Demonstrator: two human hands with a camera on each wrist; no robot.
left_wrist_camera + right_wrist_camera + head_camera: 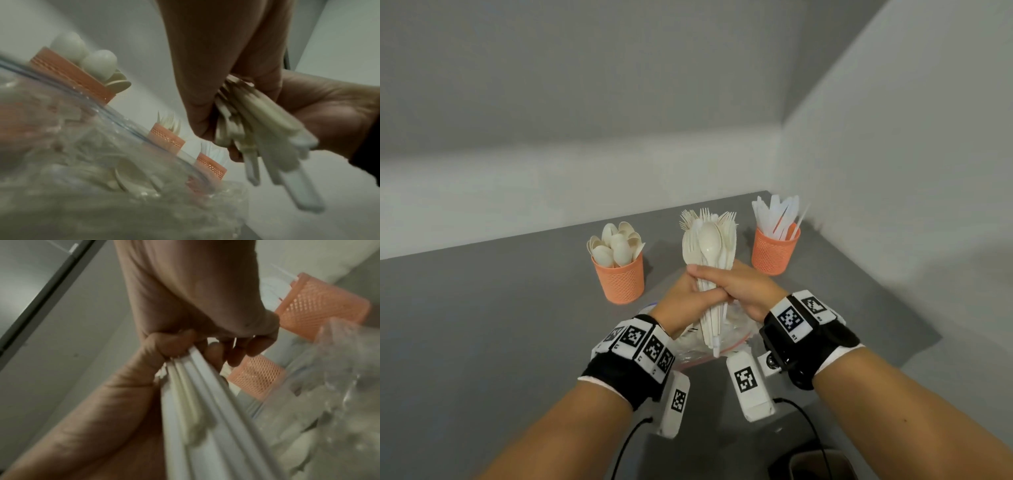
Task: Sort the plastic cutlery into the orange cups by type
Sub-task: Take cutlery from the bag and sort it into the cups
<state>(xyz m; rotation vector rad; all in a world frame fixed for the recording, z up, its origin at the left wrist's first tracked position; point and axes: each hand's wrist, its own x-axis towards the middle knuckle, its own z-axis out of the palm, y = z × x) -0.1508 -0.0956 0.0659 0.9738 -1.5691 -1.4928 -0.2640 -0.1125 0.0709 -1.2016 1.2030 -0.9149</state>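
Head view: both hands meet at centre over the grey table [482, 308]. Left hand [681, 301] and right hand [739, 284] both wrap a mixed cutlery bundle [709, 246], fingers curled round the handles mid-length; spoon bowls & fork tines fan upward, handle ends point down twd the camera. Bundle is held just above a clear plastic bag [709, 346] lying on the table under the wrists. Spoon cup [621, 279], orange mesh, stands left of the hands, packed w/ spoons bowl-up. Knife cup [774, 255], same orange mesh, stands right, near the wall corner, w/ white knives upright. The bundle covers the spot between the two cups.

Left wrist view: blurry. Bag [102, 162] fills the lower left, w/ some cutlery inside. Behind it three orange cups in a row: spoon cup [68, 73], fork cup [166, 139] w/ tines showing, knife cup [211, 167]. Left hand [216, 73] grips the bundle [267, 129]; right hand [329, 113] closes on it from the other side.

Right wrist view: right hand [102, 410] and left hand [195, 296] clamp the bundle's handles [205, 402]. Two orange cups show behind the fingers [252, 347]: knife cup [320, 308] and fork cup [259, 374]; bag [339, 386] at right.
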